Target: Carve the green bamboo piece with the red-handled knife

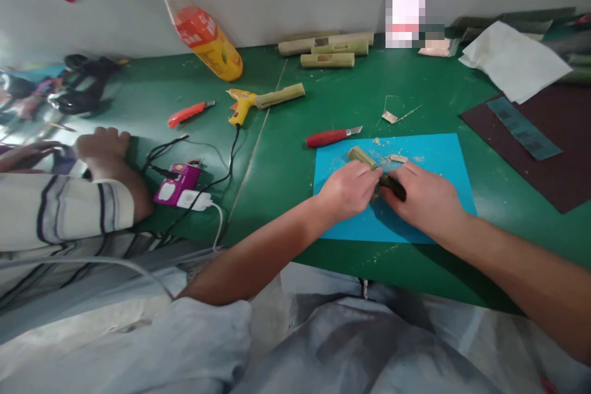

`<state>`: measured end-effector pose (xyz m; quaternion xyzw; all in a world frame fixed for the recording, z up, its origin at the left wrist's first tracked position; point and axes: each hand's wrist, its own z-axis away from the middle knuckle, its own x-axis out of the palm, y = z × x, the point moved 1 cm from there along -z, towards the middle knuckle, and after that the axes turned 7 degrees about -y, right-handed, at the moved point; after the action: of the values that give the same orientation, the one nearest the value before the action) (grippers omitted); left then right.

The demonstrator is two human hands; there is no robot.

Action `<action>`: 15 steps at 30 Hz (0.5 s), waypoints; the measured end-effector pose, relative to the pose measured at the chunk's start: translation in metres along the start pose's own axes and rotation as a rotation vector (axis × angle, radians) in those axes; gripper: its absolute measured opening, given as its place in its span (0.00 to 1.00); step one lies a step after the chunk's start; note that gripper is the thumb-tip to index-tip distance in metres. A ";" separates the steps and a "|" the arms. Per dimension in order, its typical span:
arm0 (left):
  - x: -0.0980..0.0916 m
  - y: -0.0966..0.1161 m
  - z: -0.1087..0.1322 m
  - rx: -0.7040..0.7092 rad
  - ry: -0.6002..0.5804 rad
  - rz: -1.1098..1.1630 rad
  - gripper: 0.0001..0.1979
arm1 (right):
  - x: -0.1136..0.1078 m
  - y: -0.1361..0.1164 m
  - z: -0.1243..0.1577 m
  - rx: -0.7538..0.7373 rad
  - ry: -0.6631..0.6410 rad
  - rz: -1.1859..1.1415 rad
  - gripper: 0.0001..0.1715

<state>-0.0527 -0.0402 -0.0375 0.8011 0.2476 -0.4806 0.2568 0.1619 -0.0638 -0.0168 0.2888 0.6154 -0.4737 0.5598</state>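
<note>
My left hand (347,189) is closed around a short green bamboo stick (362,157) over a blue sheet (438,160) on the green table (286,166). My right hand (422,197) grips a dark-handled tool (393,186) pressed against the stick. Small shavings and a cut chip (398,159) lie on the blue sheet just beyond my hands.
A red-handled knife (332,136), a yellow glue gun (241,106) with a bamboo piece (281,95), an orange cutter (188,113), a tilted orange bottle (205,31), several bamboo pieces (327,49), white paper (512,58), dark sandpaper (545,148). Another person's striped sleeve and hand (101,144) rest left, beside a purple device (178,181).
</note>
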 end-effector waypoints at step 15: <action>-0.006 -0.021 0.001 -0.054 0.139 -0.027 0.13 | 0.000 -0.001 0.000 -0.015 0.032 -0.029 0.15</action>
<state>-0.0690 -0.0258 -0.0362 0.8219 0.2886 -0.4202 0.2542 0.1611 -0.0641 -0.0162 0.2830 0.6318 -0.4728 0.5451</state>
